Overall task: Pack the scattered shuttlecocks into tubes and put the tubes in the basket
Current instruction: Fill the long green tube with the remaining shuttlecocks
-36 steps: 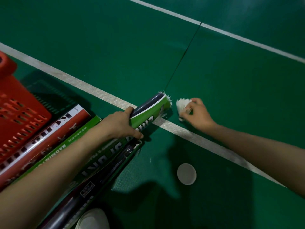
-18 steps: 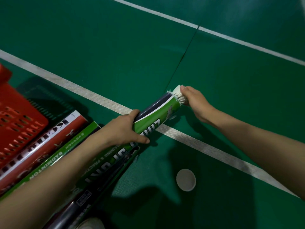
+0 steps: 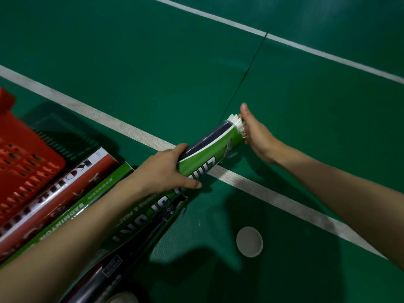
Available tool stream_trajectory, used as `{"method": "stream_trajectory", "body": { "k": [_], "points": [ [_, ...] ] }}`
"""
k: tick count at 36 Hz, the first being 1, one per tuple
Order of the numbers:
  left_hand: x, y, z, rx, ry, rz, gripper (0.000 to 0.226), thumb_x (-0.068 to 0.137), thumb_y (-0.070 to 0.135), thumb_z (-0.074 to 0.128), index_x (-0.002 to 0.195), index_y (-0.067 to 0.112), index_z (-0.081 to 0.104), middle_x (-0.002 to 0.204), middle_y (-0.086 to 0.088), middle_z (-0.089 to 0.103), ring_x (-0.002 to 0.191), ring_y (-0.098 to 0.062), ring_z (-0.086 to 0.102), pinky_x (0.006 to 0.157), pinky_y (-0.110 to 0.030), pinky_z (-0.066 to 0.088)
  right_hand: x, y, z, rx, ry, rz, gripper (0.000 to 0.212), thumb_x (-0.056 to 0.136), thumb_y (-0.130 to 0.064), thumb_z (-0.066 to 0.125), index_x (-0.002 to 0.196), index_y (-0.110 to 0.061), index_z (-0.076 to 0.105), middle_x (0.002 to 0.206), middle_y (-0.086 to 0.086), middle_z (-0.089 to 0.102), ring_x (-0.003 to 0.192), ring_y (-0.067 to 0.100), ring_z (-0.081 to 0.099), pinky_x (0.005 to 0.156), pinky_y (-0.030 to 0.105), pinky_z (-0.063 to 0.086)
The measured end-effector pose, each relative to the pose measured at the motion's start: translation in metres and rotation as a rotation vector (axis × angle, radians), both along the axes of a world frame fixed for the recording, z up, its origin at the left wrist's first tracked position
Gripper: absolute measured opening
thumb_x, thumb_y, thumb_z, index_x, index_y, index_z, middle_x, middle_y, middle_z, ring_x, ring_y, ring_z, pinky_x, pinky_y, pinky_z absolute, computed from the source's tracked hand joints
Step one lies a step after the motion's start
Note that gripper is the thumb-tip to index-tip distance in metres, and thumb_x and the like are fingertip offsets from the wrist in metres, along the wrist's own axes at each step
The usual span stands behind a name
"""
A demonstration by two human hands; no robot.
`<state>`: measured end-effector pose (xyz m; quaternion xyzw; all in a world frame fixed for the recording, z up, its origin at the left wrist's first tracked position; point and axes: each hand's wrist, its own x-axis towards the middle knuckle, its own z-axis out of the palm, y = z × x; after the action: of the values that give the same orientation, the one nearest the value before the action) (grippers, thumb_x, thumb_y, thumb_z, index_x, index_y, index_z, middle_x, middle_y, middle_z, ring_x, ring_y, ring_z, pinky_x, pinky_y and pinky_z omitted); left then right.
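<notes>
Lying green tube [image 3: 94, 195] reads "BADMINTON"; red tube [image 3: 87, 178] perhaps starts "KO".

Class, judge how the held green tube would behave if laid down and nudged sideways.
The green tube is a smooth cylinder, so it would probably roll on the flat court floor. The left hand alone raises its end, so it is likely light. The protruding shuttlecock feathers look crushable.

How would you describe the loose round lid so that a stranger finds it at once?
Find the broad white court line crossing the green floor diagonally. On its near side, right of the green tube that the left hand grips, lies the lid. It is a small pale disc lying flat, whereas its neighbours are long printed tubes.
</notes>
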<state>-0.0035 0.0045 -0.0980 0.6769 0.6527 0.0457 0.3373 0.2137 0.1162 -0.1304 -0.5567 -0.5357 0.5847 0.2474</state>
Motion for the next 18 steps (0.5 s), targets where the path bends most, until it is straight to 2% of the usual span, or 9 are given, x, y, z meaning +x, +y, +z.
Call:
{"method": "stream_trajectory", "body": {
  "k": [1,3,6,8,10,12,14,15,18],
  "points": [
    [0.001,0.001,0.000,0.003,-0.001,0.002,0.099,0.061,0.063,0.076,0.142,0.028,0.030,0.117,0.003,0.058,0.096,-0.017,0.057,0.085,-0.031,0.049,-0.002,-0.002,0.001,-0.008,0.013,0.029,0.091,0.054,-0.100,0.030,0.128,-0.048,0.038,0.157,0.001,0.022,0.146,0.022,0.013,0.116,0.057,0.011],
    [0.002,0.001,0.001,0.004,-0.002,0.007,0.099,0.062,0.062,0.076,0.142,0.027,0.030,0.118,0.003,0.058,0.097,-0.017,0.057,0.087,-0.032,0.049,-0.006,-0.004,0.001,-0.023,0.027,0.093,0.072,0.055,-0.100,0.030,0.110,-0.053,0.043,0.140,-0.008,0.031,0.141,0.021,0.021,0.114,0.059,0.013],
    [0.002,0.001,0.001,0.009,0.001,0.011,0.096,0.062,0.062,0.076,0.140,0.028,0.032,0.117,0.003,0.059,0.095,-0.018,0.057,0.086,-0.033,0.050,-0.006,-0.001,-0.001,-0.047,0.041,0.128,0.057,0.055,-0.099,0.033,0.092,-0.057,0.044,0.122,-0.011,0.028,0.121,0.016,0.024,0.107,0.059,0.019],
    [0.002,0.001,0.001,0.011,0.000,0.020,0.097,0.061,0.063,0.076,0.141,0.029,0.031,0.118,0.003,0.058,0.096,-0.018,0.057,0.087,-0.034,0.050,-0.007,-0.001,0.003,-0.047,0.037,0.138,0.059,0.056,-0.098,0.035,0.094,-0.054,0.046,0.115,-0.014,0.033,0.119,0.016,0.026,0.105,0.056,0.021],
    [0.002,0.001,0.001,0.007,0.003,0.027,0.099,0.061,0.064,0.076,0.142,0.030,0.029,0.119,0.003,0.058,0.097,-0.019,0.057,0.089,-0.035,0.050,-0.008,-0.002,0.007,-0.023,0.010,0.134,0.063,0.061,-0.094,0.037,0.101,-0.046,0.048,0.112,-0.014,0.040,0.122,0.017,0.034,0.110,0.053,0.021],
    [0.001,0.002,0.001,-0.004,-0.002,0.034,0.100,0.061,0.064,0.076,0.143,0.030,0.029,0.120,0.003,0.057,0.099,-0.019,0.057,0.090,-0.036,0.050,-0.010,-0.004,0.010,0.008,-0.021,0.122,0.049,0.078,-0.077,0.041,0.103,-0.035,0.049,0.108,-0.010,0.049,0.118,0.019,0.043,0.113,0.051,0.025],
    [0.001,0.002,0.000,-0.016,-0.015,0.040,0.100,0.061,0.063,0.077,0.142,0.030,0.029,0.121,0.003,0.058,0.099,-0.019,0.058,0.090,-0.036,0.050,-0.008,-0.004,0.007,0.030,-0.045,0.134,0.031,0.093,-0.053,0.044,0.104,-0.025,0.050,0.101,-0.006,0.054,0.107,0.019,0.050,0.110,0.047,0.033],
    [0.001,0.002,-0.001,-0.021,-0.017,0.041,0.100,0.060,0.063,0.077,0.142,0.030,0.030,0.121,0.003,0.058,0.098,-0.019,0.058,0.090,-0.035,0.050,-0.007,-0.006,0.008,0.032,-0.058,0.145,0.029,0.095,-0.046,0.047,0.109,-0.021,0.049,0.100,-0.003,0.056,0.102,0.018,0.053,0.106,0.042,0.037],
    [0.004,0.002,-0.001,-0.041,-0.022,0.033,0.100,0.060,0.064,0.077,0.142,0.030,0.031,0.119,0.003,0.059,0.097,-0.018,0.059,0.089,-0.034,0.051,-0.005,-0.009,0.010,0.029,-0.076,0.137,0.042,0.091,-0.041,0.056,0.122,-0.013,0.046,0.102,0.002,0.062,0.094,0.014,0.059,0.094,0.033,0.044]
  ]
}}
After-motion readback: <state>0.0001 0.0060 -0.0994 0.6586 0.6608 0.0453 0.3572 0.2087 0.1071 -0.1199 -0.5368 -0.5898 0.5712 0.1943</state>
